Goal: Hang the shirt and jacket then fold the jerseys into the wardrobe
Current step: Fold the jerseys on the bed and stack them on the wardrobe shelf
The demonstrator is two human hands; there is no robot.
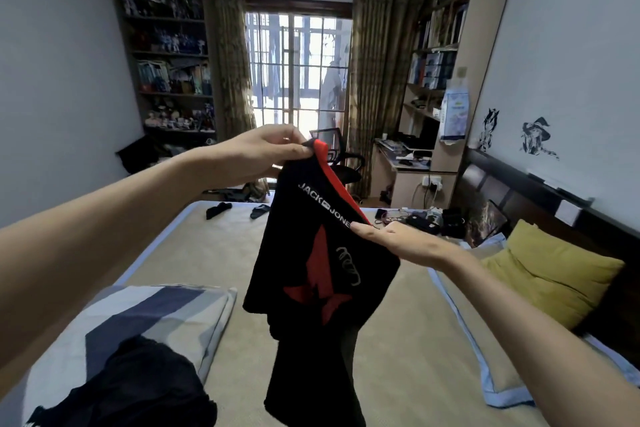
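The black and red jersey (322,253) is hanging in the air over the bed (398,340), held up between both hands and not touching the mattress. The left hand (273,149) is pinching the upper end at the red trim, fingers curled on the cloth, while the right hand (391,239) is gripping the edge lower and nearer the person, so the held edge is running on a slant from upper left to lower right. The jersey's long axis is dropping straight down from that line, bunched and doubled. Judging by this, the fold is depending on levelling the two hands and laying the cloth flat on the bed below.
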